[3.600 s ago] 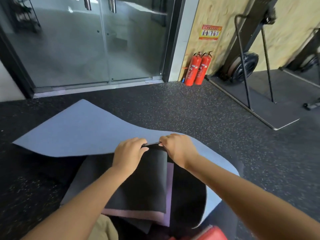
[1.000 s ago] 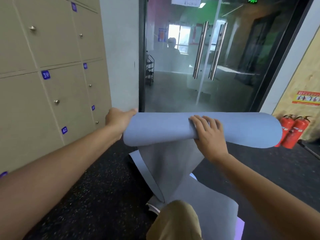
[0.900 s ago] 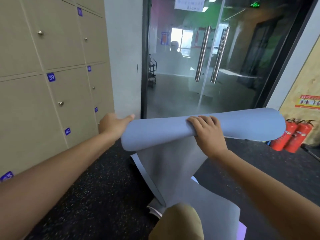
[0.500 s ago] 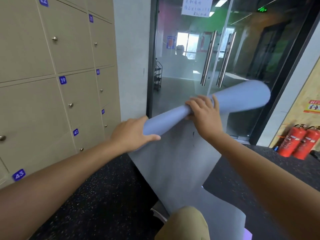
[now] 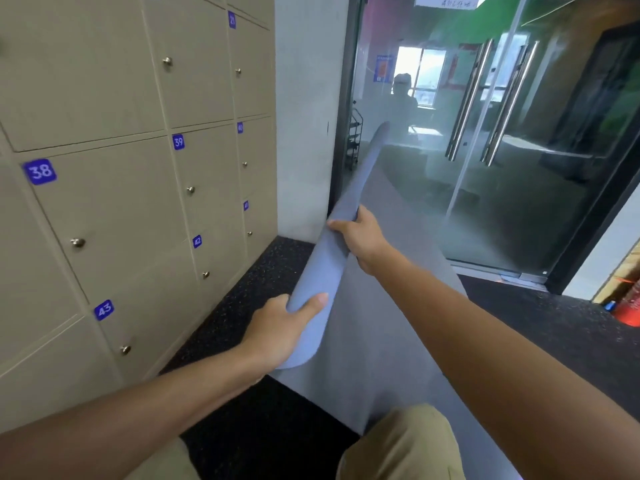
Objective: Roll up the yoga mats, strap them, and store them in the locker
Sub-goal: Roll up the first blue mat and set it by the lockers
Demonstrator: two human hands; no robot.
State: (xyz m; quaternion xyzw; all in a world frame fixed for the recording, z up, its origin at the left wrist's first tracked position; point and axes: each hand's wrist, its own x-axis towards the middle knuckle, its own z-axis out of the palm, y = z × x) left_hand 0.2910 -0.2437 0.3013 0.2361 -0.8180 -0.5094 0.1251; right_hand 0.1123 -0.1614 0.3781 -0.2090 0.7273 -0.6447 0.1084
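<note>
Yoga mat (image 5: 332, 258), pale blue-grey and partly rolled, is held up off the floor in both hands, its rolled tube running at a slant from the near hand up and away past the far one; the unrolled remainder (image 5: 388, 334) hangs in a broad sheet below and to the right of the tube, reaching down past a knee in tan trousers (image 5: 401, 445). The left hand (image 5: 280, 334) grips the tube's lower end, thumb laid across the top of the roll and fingers wrapped beneath; its forearm stretches in from the lower left. The right hand (image 5: 360, 233) clasps the tube further up, fingers curled over the roll from the right side; that arm extends straight from the lower right corner. Beyond the right hand the tube narrows toward its far tip (image 5: 381, 133). To the left of both hands stands a wall of beige lockers (image 5: 114, 202) with small metal knobs and blue number tags reading 38, 39, 42 and 43, all doors closed; beneath the hands lies black speckled rubber floor (image 5: 242, 306); ahead of the right hand are glass doors (image 5: 485, 133) with long steel handles in a dark frame; a red fire extinguisher (image 5: 632, 306) sits at the far right edge.
</note>
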